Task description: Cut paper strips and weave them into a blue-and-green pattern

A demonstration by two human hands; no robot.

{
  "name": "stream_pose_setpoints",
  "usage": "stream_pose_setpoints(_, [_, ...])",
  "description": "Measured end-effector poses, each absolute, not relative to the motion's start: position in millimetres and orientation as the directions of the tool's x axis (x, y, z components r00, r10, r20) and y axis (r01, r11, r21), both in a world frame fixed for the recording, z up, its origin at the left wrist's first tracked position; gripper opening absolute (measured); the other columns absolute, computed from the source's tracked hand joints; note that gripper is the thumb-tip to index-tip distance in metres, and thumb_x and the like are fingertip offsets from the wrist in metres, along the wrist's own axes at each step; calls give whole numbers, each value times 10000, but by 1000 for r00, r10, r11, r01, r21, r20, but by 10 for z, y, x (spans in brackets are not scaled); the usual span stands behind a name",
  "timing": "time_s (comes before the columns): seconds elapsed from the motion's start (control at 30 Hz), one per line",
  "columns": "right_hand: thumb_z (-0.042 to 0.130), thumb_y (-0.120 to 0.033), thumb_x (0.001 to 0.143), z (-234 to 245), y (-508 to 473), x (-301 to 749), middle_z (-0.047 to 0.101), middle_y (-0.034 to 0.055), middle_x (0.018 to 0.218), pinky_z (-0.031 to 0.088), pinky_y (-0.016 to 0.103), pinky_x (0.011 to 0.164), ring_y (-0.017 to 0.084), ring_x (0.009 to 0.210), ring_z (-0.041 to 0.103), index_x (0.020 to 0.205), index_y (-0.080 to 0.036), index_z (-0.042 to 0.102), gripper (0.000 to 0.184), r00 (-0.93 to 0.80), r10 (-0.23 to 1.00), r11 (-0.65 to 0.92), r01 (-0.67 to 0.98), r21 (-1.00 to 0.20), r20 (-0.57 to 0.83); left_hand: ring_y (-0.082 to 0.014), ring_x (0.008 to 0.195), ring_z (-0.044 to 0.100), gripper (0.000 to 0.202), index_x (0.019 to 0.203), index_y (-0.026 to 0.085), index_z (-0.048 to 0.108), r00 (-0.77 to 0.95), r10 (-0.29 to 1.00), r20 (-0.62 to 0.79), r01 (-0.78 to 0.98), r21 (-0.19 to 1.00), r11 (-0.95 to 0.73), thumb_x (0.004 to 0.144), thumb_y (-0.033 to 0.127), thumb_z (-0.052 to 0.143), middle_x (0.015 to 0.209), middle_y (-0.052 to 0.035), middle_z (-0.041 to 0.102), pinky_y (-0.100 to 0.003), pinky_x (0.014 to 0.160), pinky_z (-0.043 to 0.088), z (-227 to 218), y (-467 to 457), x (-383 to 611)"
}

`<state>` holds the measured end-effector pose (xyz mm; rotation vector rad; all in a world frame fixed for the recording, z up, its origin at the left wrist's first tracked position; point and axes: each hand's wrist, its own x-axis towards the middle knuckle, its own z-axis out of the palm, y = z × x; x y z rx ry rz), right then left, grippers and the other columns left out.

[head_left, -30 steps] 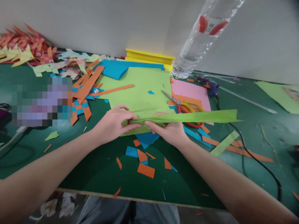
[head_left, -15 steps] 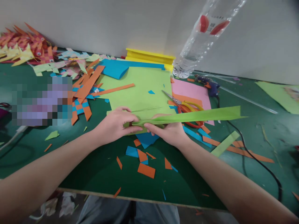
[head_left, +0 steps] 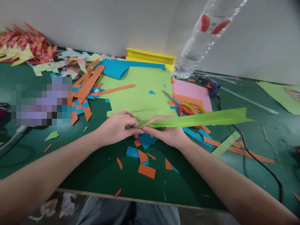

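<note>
A long, folded green paper strip (head_left: 206,118) stretches to the right from between my two hands. My left hand (head_left: 120,126) pinches its left end, which is partly covered by my fingers. Close beside it, my right hand (head_left: 167,131) grips the strip between thumb and fingers. Both hands are above the near edge of a light green paper sheet (head_left: 140,86). Behind the strip lie scissors (head_left: 187,106) with red and yellow handles, their blades apart. A blue paper piece (head_left: 147,141) shows just below my hands.
Orange and blue scraps (head_left: 146,170) litter the green table (head_left: 93,175). A clear plastic bottle (head_left: 206,37) stands at the back. Woven paper fish (head_left: 28,47) pile up at the far left. A glue gun (head_left: 209,86) with a black cord lies right.
The green strip has shifted slightly right and its far end slightly down. My hands have come a little lower and closer together, still gripping it.
</note>
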<state>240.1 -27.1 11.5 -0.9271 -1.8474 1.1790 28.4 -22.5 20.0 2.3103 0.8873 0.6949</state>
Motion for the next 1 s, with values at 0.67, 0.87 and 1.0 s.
stream_pose_setpoints(0.67, [686, -376, 849, 79, -264, 2403, 604, -59, 544, 476, 234, 482, 91, 489, 567, 697, -223, 648, 219, -454, 881, 269, 250, -930, 133, -149, 727, 674, 444, 576, 208, 645, 590, 799, 119, 472, 752, -460, 938, 462, 607, 614, 15, 727, -222, 613, 498, 274, -251, 305])
stream_pose_setpoints(0.87, [677, -400, 861, 77, -266, 2407, 604, -55, 542, 461, 233, 471, 87, 478, 556, 670, -218, 639, 267, -470, 871, 282, 238, -929, 143, -140, 706, 685, 425, 602, 203, 682, 590, 800, 105, 464, 767, -443, 933, 461, 616, 639, 3, 732, -218, 608, 503, 272, -258, 305])
stream_pose_setpoints(1.0, [674, -384, 865, 87, -269, 2404, 599, -55, 538, 458, 238, 483, 85, 480, 549, 644, -219, 629, 279, -463, 872, 305, 256, -917, 160, -135, 700, 677, 435, 598, 203, 684, 597, 792, 131, 450, 762, -465, 939, 461, 611, 626, 9, 728, -217, 605, 491, 270, -264, 304])
